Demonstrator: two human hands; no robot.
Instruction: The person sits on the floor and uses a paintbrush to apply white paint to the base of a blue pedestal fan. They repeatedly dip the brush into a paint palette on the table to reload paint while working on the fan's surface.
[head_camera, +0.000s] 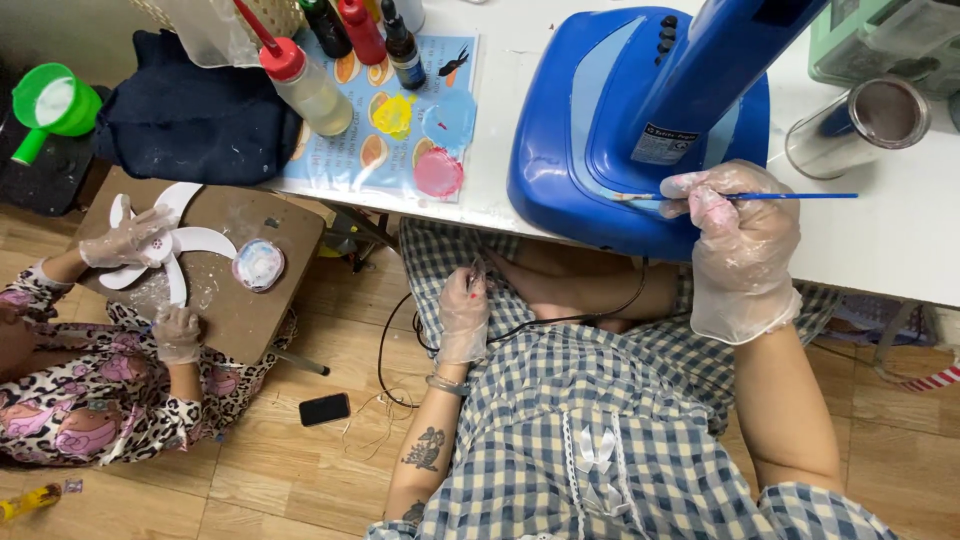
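Against the blue base (560, 150) of a fan on the white table (880, 250), the right hand (735, 250) in a clear plastic glove pinches a thin blue-handled paintbrush (740, 196). Its thumb and first fingers (690, 185) are closed together around the middle of the handle, and the other fingers curl loosely beneath. The brush lies nearly level, its bristle tip touching the curved rim of the base to the left and the handle end pointing right, toward a metal cup (870, 120) that stands apart on the table.

Below the table edge, over the lap of a checked dress (600, 400), the left hand (462, 315), also gloved, is raised with its fingertips (472, 280) drawn together on something small; what it is cannot be made out. A black cable (400, 330) loops just beside this hand down toward the wooden floor (280, 470), where a dark phone (325, 409) lies.

Farther left on the table sit squeeze bottles of paint (310, 85) and a painted sheet (410, 130) with round colour patches. At a low brown stool (250, 300), another person's gloved hands (130, 240) hold a white fan blade (165, 245) next to a small round dish (259, 264).
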